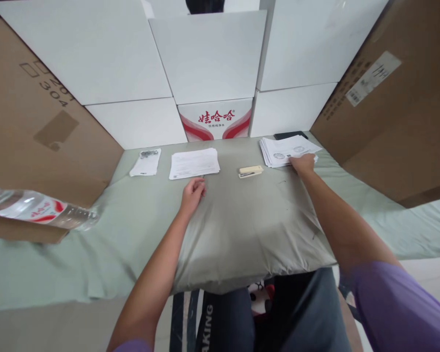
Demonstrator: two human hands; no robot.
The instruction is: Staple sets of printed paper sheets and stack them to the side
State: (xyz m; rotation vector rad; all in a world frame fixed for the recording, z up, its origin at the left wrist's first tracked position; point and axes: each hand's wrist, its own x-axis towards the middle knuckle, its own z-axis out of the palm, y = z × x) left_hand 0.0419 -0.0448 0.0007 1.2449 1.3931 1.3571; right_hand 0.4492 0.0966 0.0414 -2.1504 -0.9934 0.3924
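My right hand (303, 162) is at the near right corner of a stack of printed papers (288, 149) with round stamps. Its fingers are closed on the corner, and the top sheet sits askew over the others. My left hand (193, 194) rests on the cloth with its fingers curled in, holding nothing I can see. Just beyond it lies a second stack of printed papers (194, 163), which the hand does not clearly touch. Between the two stacks is a cream stapler (251, 171), lying on its base.
White boxes (209, 58) form a wall at the back, with brown cartons (396, 107) at the sides. Small dark items lie on a white paper (146, 162) at left. A large water bottle (40, 208) lies on its side. A dark flat object (290, 135) sits behind the right stack.
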